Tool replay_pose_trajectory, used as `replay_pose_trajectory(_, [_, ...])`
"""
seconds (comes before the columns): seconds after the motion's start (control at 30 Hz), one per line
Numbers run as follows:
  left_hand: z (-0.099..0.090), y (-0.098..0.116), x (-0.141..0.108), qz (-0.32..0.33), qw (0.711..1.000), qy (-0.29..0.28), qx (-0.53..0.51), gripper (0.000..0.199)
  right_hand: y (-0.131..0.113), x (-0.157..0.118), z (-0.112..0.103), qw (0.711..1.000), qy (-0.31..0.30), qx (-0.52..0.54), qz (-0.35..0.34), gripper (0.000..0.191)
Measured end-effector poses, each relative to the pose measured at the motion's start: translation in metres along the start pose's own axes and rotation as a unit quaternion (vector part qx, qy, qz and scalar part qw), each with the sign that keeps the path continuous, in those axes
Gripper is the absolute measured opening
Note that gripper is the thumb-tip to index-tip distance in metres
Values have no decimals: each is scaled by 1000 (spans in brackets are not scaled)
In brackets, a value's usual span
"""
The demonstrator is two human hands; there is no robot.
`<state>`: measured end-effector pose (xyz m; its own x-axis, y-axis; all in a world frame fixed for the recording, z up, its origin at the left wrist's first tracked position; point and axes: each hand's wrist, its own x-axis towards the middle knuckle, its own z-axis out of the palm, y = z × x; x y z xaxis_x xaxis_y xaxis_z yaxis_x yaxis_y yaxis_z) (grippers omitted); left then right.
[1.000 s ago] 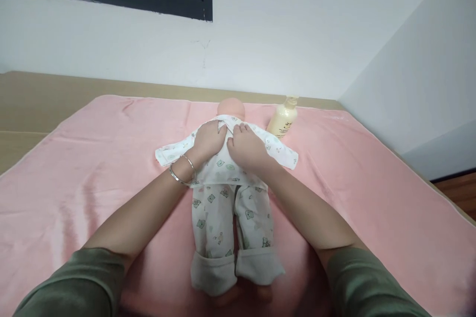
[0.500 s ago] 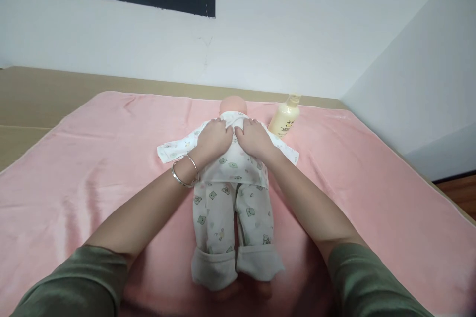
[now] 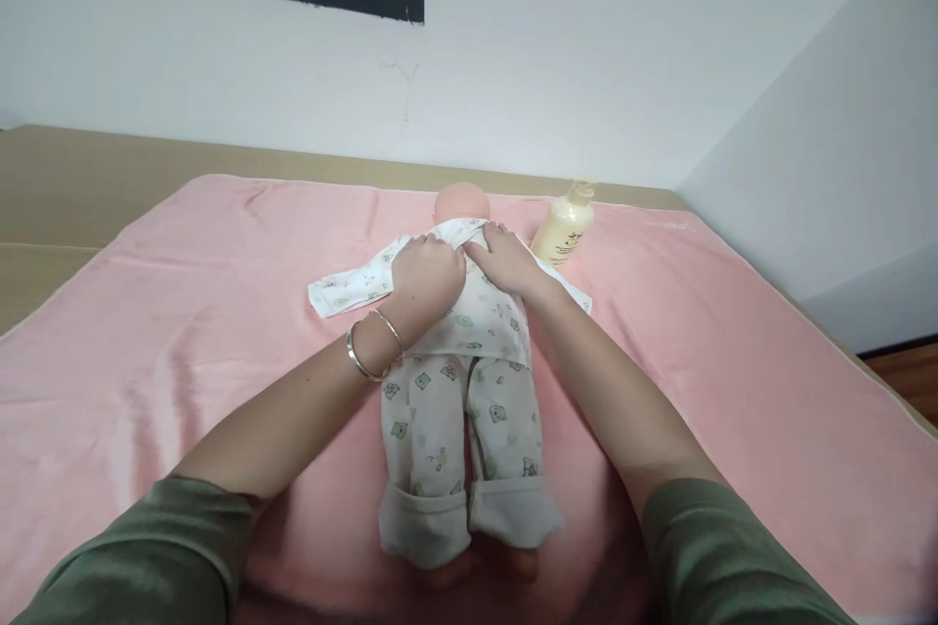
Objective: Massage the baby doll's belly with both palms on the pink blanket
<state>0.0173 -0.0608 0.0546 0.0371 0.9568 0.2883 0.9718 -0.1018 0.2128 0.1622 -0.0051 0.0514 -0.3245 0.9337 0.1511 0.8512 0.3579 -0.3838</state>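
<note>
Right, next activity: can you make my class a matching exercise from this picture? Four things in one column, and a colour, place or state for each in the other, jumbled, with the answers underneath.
Column one
1. bottle
2. trousers
3. blanket
4. left hand

Column two
A. pink, spread under the doll
B. on the shirt
C. pale yellow
D. turned up at the bottom

Right pairs: 1-C, 2-D, 3-A, 4-B
</note>
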Motion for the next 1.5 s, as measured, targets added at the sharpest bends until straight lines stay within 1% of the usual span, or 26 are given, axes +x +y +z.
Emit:
replay_pose_trajectory(0.1, [0,-2,4,-12,1000,-15,-18,42,-3,-2,0,1000,-4,-28,-1,54])
replay_pose_trajectory(0.2, [5,-12,16,-40,995,-43,-78,45,-18,-11,0,996,-2,-86,15,53])
replay_pose_trajectory(0.27, [11,-18,24,-62,989,-61,-123,48,-30,-19,5,991,19,-133,17,51])
replay_pose_trajectory(0.33, [17,-23,27,-72,985,-56,-145,50,-40,-26,11,984,48,-173,6,50])
replay_pose_trajectory(0.4, [24,-24,28,-74,986,-27,-147,50,-45,-31,17,979,67,-194,-13,50])
replay_pose_trajectory(0.47, [30,-25,26,-72,987,5,-145,49,-43,-30,18,981,65,-183,-26,49])
replay_pose_trajectory(0.53, [35,-25,25,-66,986,26,-149,46,-35,-24,17,988,51,-142,-24,51])
replay_pose_trajectory(0.7, [42,-26,23,-11,982,85,-170,41,-12,-4,10,999,32,-26,0,57])
replay_pose_trajectory(0.77, [45,-26,22,4,974,111,-196,42,-8,-2,7,1000,28,2,-4,56])
replay_pose_trajectory(0.83, [47,-27,22,6,967,124,-223,43,-10,-4,2,999,33,26,-20,55])
replay_pose_trajectory(0.87, [48,-28,22,3,964,125,-234,44,-12,-6,0,998,44,40,-28,56])
replay_pose_trajectory(0.93, [50,-29,22,-7,959,122,-254,43,-18,-11,-3,994,87,60,-39,59])
replay_pose_trajectory(1.0, [51,-30,23,-17,954,120,-274,43,-24,-15,-2,988,134,56,-42,60])
replay_pose_trajectory(1.03, [52,-31,23,-21,951,122,-283,44,-26,-16,0,988,141,43,-44,60])
replay_pose_trajectory(1.07, [52,-31,23,-22,949,123,-289,45,-27,-16,3,990,133,27,-46,59])
replay_pose_trajectory(1.13, [52,-32,24,-21,947,125,-294,47,-28,-16,9,995,91,0,-50,55])
replay_pose_trajectory(1.17, [52,-32,24,-21,947,125,-295,47,-27,-15,10,996,70,-5,-51,54])
replay_pose_trajectory(1.2, [52,-32,24,-22,947,123,-295,46,-27,-15,10,997,63,-1,-50,53])
replay_pose_trajectory(1.27, [52,-32,24,-27,947,118,-298,43,-27,-15,6,995,91,25,-43,55])
replay_pose_trajectory(1.37, [53,-32,25,-32,947,110,-300,40,-29,-18,1,985,162,57,-34,58])
replay_pose_trajectory(1.4, [53,-32,25,-32,948,109,-298,39,-30,-19,1,983,169,55,-38,58])
replay_pose_trajectory(1.43, [52,-32,25,-33,949,110,-295,38,-30,-19,3,985,160,46,-46,57])
replay_pose_trajectory(1.5, [52,-31,25,-34,951,112,-287,36,-30,-18,10,992,114,15,-60,54])
